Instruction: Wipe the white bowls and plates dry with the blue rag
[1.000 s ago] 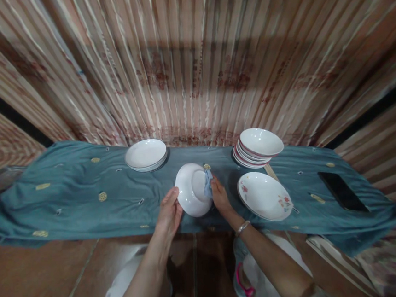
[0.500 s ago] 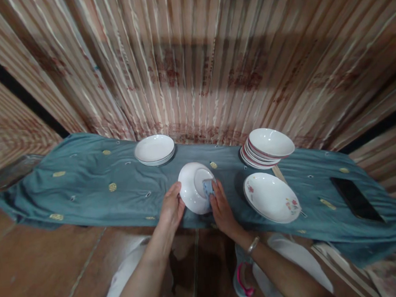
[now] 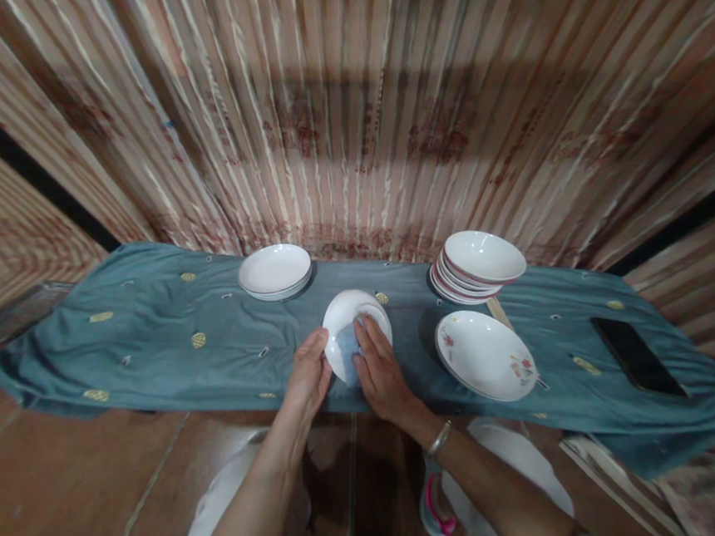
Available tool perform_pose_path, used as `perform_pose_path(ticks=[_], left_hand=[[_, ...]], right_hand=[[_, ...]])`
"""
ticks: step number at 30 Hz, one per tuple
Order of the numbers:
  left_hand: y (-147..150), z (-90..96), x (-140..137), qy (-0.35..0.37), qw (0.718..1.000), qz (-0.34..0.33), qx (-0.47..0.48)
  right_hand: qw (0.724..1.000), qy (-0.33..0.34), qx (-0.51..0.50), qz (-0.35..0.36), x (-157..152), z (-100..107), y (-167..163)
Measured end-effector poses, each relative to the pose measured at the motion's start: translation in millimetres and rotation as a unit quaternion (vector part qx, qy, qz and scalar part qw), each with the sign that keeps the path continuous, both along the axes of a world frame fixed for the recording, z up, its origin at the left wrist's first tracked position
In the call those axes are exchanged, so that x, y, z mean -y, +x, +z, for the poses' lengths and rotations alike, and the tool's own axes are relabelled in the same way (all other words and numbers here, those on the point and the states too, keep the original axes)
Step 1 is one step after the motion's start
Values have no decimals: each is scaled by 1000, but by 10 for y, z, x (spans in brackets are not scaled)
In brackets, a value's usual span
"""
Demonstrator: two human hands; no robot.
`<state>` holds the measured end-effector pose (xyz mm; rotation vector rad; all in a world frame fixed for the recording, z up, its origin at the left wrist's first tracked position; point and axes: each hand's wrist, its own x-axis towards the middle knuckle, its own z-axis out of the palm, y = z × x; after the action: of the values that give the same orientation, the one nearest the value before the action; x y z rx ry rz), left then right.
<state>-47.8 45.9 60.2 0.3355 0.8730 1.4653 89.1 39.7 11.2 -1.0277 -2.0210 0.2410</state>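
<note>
A white plate (image 3: 336,311) is held up over the front of the cloth-covered table, its underside with the foot ring turned towards me. My left hand (image 3: 309,368) grips the plate's left edge, thumb on the near face. Spread over the plate, my right hand (image 3: 383,374) presses a light blue cloth (image 3: 347,354) against the underside; part of the cloth is hidden under the fingers. A silver bracelet (image 3: 440,438) circles the right wrist.
Behind on the left stands a short stack of white plates (image 3: 275,268). To the right are a taller stack of red-rimmed bowls (image 3: 485,257) and a flower-patterned dish (image 3: 485,355). A black phone (image 3: 637,358) lies farther right on the green tablecloth (image 3: 164,343). A pleated curtain (image 3: 332,120) hangs behind.
My right hand has moved with the cloth from the plate's right side leftwards across its underside, fingers now flatter. The left hand keeps its hold on the edge.
</note>
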Motion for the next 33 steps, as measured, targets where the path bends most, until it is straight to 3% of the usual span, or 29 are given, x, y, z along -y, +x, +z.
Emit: perform_pose_path(ticks=[4, 11, 21, 26, 33], left_hand=[[11, -22, 7, 17, 999, -24, -15], [33, -8, 12, 12, 1000, -17, -17], [44, 2, -3, 2, 1000, -3, 0], [50, 19, -17, -13, 1000, 12, 12], [42, -10, -33, -9, 1000, 13, 2]], right_hand=[[999, -4, 1, -32, -173, 26, 29], [993, -70, -41, -87, -412, -133, 154], [983, -135, -85, -91, -237, -409, 289], [990, -108, -69, -64, -46, -399, 299], [999, -38, 36, -6, 166, -238, 201]])
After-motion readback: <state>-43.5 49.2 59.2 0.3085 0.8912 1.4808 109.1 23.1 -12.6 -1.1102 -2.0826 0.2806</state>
